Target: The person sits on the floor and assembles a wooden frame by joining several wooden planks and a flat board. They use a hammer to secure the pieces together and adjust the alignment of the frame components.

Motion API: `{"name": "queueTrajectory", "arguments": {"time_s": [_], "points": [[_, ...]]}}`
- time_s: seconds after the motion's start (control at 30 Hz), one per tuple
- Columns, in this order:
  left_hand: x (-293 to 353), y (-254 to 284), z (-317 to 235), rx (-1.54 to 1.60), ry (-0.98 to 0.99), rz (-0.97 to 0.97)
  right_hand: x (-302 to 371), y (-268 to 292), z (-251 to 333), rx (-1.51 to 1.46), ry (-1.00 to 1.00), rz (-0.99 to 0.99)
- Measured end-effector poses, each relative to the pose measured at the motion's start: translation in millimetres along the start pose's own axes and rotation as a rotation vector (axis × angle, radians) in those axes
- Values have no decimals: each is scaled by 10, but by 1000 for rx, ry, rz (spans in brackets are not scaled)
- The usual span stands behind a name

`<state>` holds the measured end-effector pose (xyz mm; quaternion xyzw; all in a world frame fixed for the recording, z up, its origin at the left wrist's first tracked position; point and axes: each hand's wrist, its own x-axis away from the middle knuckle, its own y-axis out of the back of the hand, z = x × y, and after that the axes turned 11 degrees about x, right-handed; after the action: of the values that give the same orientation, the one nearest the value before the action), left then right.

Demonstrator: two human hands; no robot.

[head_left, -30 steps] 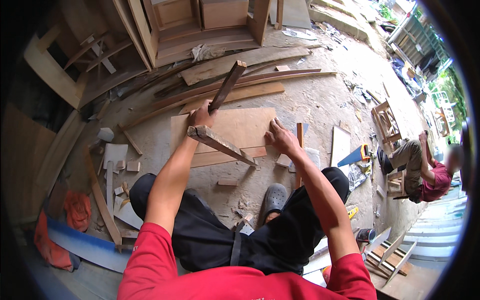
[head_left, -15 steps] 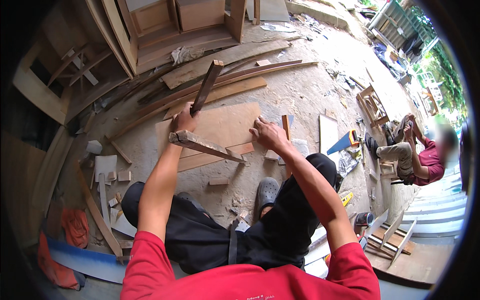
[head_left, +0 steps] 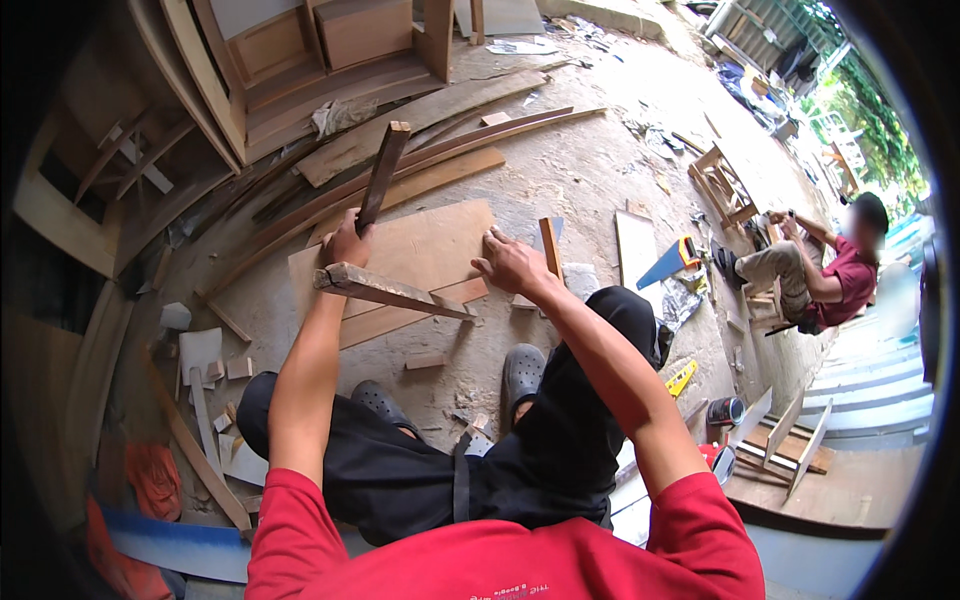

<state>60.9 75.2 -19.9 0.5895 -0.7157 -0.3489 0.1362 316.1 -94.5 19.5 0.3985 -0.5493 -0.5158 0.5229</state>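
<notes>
A pale plywood panel (head_left: 430,235) lies in front of me, with dark wooden bars around it. My left hand (head_left: 347,243) is closed around the lower end of a dark wooden bar (head_left: 383,175) by the panel's left side. A second, rough-ended wooden bar (head_left: 395,290) slants across, nearer to me, past my left wrist. On the panel's right edge rests my right hand (head_left: 515,265), fingers stretched out over the surface. An upright wooden strip (head_left: 551,247) stands just beyond that hand. How the bars join the panel cannot be made out.
Long planks (head_left: 430,185) and a wooden cabinet (head_left: 365,35) lie beyond. To the right are a handsaw (head_left: 670,262), a yellow level (head_left: 681,379), a tin can (head_left: 725,411) and a seated co-worker (head_left: 840,270). Orange gloves (head_left: 153,480) and offcuts (head_left: 240,367) lie at left.
The view has shifted slightly, so the surroundings sit further left. Both hands keep their places on the bar and panel. The co-worker's posture has changed.
</notes>
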Motion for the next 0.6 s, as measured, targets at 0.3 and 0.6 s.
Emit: {"name": "queueTrajectory", "arguments": {"time_s": [0.3,0.6], "points": [[-89,-80,60,-25,-17,39,62,75,64,-18,-43,32],[-75,-194,-17,-124,81,75,178,-17,88,29,-47,61]]}}
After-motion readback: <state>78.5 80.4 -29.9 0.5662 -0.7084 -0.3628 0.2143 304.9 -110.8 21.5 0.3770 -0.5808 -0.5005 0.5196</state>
